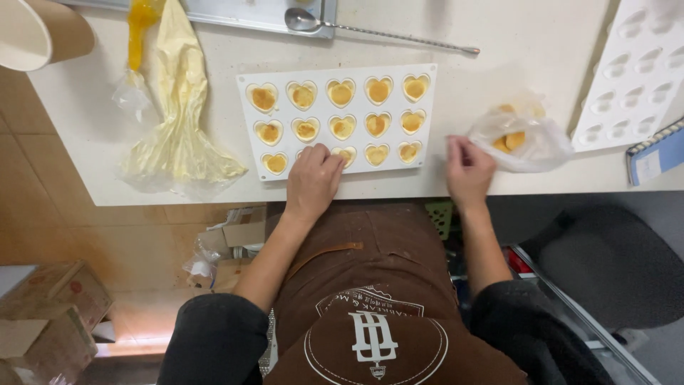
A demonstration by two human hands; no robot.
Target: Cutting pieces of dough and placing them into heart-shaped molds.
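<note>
A white silicone mould (335,71) with heart-shaped cavities lies on the pale counter; each visible cavity holds a yellow-orange filling. My left hand (312,180) rests on the mould's front row, fingers curled over one heart cavity, and hides it. My right hand (467,170) sits at the counter's front edge, its fingertips touching the rim of a clear plastic bag (531,139) that holds small round golden pieces. Whether it pinches one of them cannot be told.
A limp piping bag (174,121) with pale cream lies left of the mould. A long spoon (370,30) rests on a metal tray at the back. A second white mould (630,71) and a blue notebook (659,153) are at right. A paper cup (35,32) stands far left.
</note>
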